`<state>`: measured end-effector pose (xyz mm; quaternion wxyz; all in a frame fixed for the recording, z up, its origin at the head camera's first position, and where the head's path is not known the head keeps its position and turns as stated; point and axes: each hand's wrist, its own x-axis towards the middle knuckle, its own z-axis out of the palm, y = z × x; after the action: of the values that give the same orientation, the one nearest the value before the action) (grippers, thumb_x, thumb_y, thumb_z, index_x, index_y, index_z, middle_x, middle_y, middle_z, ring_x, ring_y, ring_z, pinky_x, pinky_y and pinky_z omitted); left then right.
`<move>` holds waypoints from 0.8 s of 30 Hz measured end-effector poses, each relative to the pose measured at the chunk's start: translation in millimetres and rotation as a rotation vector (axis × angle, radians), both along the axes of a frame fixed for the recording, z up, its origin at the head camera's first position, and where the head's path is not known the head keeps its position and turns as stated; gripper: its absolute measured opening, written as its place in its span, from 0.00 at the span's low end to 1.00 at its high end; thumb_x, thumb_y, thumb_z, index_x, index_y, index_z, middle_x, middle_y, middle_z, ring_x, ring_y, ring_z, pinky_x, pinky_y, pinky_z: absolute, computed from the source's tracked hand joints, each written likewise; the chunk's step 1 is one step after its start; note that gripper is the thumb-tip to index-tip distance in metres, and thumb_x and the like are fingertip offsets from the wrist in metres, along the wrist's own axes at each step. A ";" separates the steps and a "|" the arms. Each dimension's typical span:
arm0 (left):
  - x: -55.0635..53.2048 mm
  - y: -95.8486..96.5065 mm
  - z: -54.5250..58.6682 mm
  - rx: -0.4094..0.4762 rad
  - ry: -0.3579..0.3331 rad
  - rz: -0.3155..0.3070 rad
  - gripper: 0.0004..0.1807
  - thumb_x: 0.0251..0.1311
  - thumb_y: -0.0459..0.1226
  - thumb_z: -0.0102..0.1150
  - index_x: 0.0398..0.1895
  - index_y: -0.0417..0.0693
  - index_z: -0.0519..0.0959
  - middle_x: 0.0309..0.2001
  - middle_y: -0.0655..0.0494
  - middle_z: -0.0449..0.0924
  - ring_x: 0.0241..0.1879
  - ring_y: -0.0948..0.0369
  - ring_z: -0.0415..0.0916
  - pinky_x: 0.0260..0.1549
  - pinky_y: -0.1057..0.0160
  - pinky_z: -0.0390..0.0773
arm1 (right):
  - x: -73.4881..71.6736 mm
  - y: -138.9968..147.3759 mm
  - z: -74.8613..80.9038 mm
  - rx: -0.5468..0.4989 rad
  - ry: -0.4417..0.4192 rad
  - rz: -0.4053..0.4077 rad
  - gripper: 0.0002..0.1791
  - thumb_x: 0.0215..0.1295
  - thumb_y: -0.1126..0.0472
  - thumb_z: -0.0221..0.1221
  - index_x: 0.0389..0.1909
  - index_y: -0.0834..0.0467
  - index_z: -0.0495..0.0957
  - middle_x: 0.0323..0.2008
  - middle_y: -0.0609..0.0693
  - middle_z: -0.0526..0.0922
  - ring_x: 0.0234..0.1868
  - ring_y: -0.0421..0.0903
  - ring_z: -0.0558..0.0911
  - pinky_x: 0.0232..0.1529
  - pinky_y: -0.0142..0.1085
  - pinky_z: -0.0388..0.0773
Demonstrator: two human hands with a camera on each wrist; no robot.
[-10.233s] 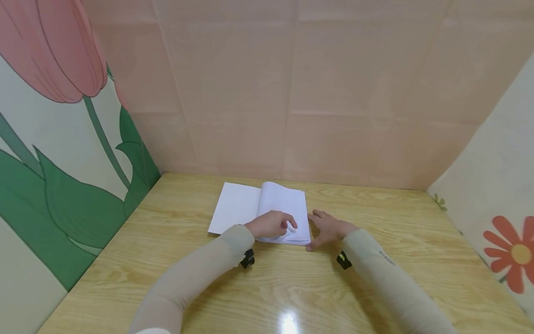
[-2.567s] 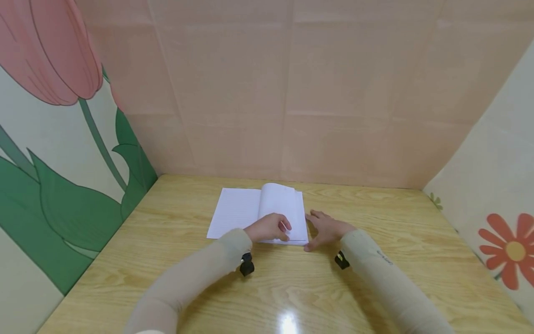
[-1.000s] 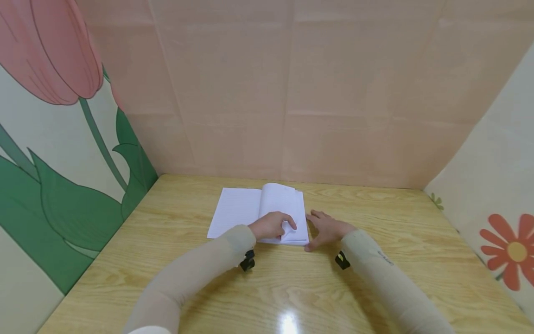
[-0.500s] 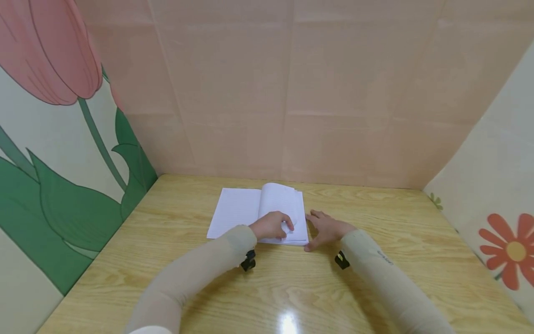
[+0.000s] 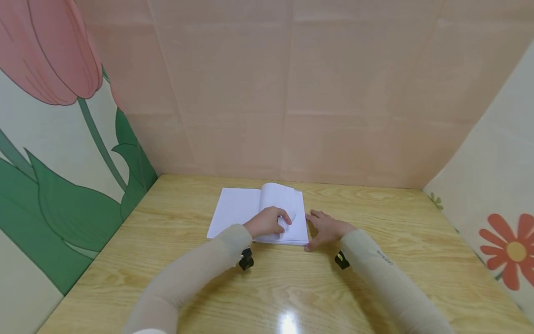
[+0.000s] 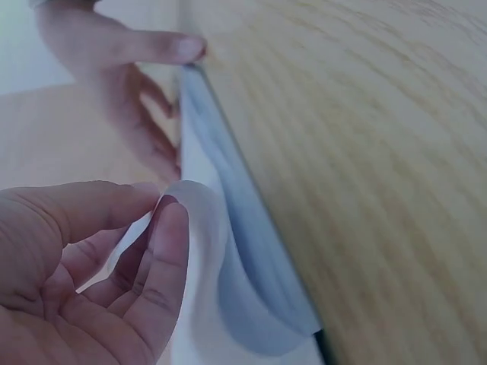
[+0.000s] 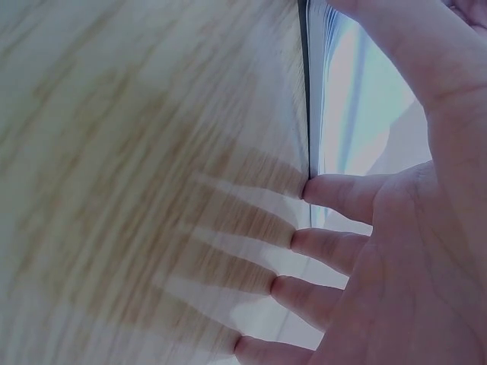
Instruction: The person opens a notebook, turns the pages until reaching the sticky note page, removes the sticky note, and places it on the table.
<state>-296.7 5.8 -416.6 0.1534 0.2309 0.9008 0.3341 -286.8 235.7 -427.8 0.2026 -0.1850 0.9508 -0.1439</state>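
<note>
Backing the pale wood-grain tabletop (image 5: 275,287) is one creased, pinkish-beige sheet (image 5: 333,93); a large pink tulip print (image 5: 54,55) flanks it at left, a red-petalled flower print (image 5: 516,251) at right. One open white paper notebook (image 5: 235,208) lies on the tabletop. Two hands present, each with one black boxy wrist device (image 5: 246,260) at its wrist. The left hand (image 5: 267,221) obstructs part of the right-hand page in the head view; its thumb and fingers pinch one curled white leaf (image 6: 207,228). The right hand (image 5: 327,228), fingers spread, touches the notebook's right edge. Compared with 10.2 s earlier, the left page, then plain, shows ruled lines.
</note>
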 end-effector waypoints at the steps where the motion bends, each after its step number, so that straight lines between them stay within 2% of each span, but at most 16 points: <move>1: 0.3 -1.6 2.2 0.009 0.006 0.001 0.12 0.52 0.28 0.66 0.40 0.48 0.84 0.43 0.52 0.81 0.25 0.64 0.70 0.30 0.69 0.71 | -0.1 -0.1 0.1 0.001 -0.002 -0.002 0.61 0.47 0.37 0.70 0.74 0.63 0.51 0.74 0.66 0.46 0.73 0.69 0.46 0.68 0.65 0.49; 9: 3.9 -17.9 23.2 0.111 0.019 0.024 0.14 0.53 0.28 0.64 0.45 0.44 0.82 0.35 0.50 0.81 0.24 0.65 0.74 0.26 0.69 0.72 | -1.2 0.0 -0.6 0.019 -0.005 -0.007 0.62 0.46 0.35 0.69 0.74 0.62 0.50 0.75 0.65 0.46 0.74 0.67 0.46 0.69 0.63 0.48; 18: 8.9 -44.0 44.2 0.195 0.035 0.115 0.12 0.56 0.30 0.65 0.44 0.47 0.82 0.51 0.47 0.76 0.29 0.63 0.80 0.30 0.66 0.75 | -2.4 1.3 -2.2 0.004 -0.013 -0.003 0.63 0.46 0.36 0.70 0.75 0.62 0.49 0.75 0.65 0.44 0.74 0.67 0.45 0.69 0.64 0.47; 24: 12.9 -68.0 48.4 0.284 0.003 0.169 0.12 0.56 0.29 0.64 0.43 0.48 0.82 0.51 0.46 0.72 0.31 0.61 0.82 0.38 0.55 0.82 | -1.4 2.6 -2.9 0.003 -0.023 0.002 0.63 0.46 0.35 0.69 0.75 0.62 0.48 0.76 0.64 0.43 0.75 0.66 0.44 0.69 0.64 0.46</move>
<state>-283.7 -62.2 -368.2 0.0892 0.1743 0.8610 0.4695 -288.1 238.3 -430.7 0.2137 -0.1842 0.9484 -0.1445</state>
